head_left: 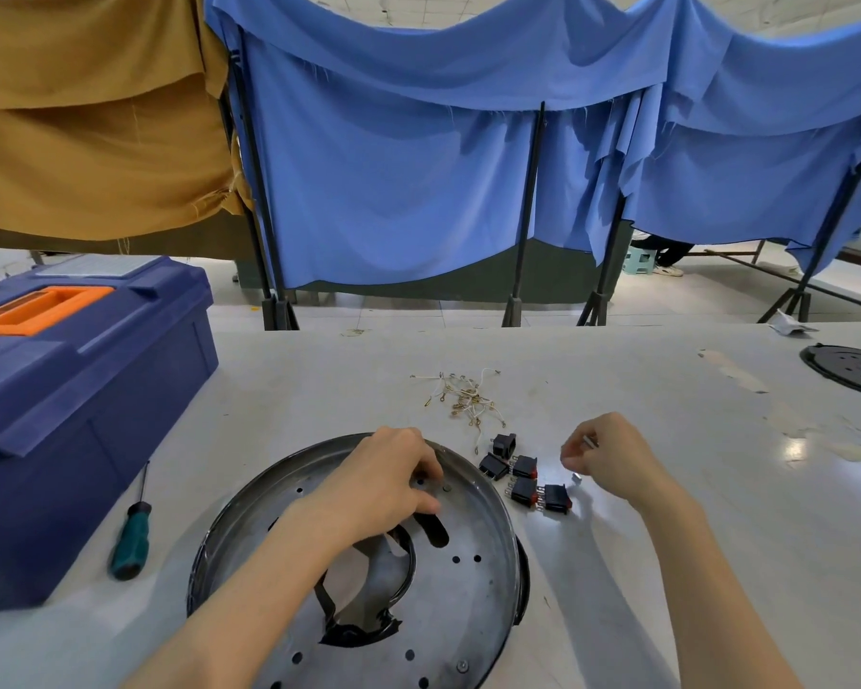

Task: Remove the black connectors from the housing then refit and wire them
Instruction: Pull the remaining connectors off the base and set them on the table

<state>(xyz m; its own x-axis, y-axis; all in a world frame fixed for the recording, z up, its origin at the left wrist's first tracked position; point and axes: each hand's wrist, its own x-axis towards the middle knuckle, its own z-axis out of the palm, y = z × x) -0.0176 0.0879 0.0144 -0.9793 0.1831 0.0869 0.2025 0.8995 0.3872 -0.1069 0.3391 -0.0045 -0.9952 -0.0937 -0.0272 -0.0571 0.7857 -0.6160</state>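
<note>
Nearest me, the round metal housing (468, 589) lies flat on the white table (717, 539), inner face up, with a large cut-out at its centre. My left hand (389, 479) rests on the housing's far inner face, its fingers bent and their tips down by the small holes. I cannot tell whether they hold anything.

My right hand (612, 460) is raised just right of the housing, thumb and fingers pinching a small silver metal piece (589, 441).

The five black connectors (523, 482) lie loose on the table between the housing rim and my right hand, some showing red faces.

A green-handled screwdriver (133, 534) lies left of the housing, beside a blue toolbox (70, 415).

Beyond the connectors sits a loose pile of short wires (468, 397). Blue cloth (393, 191) hangs behind the table.
</note>
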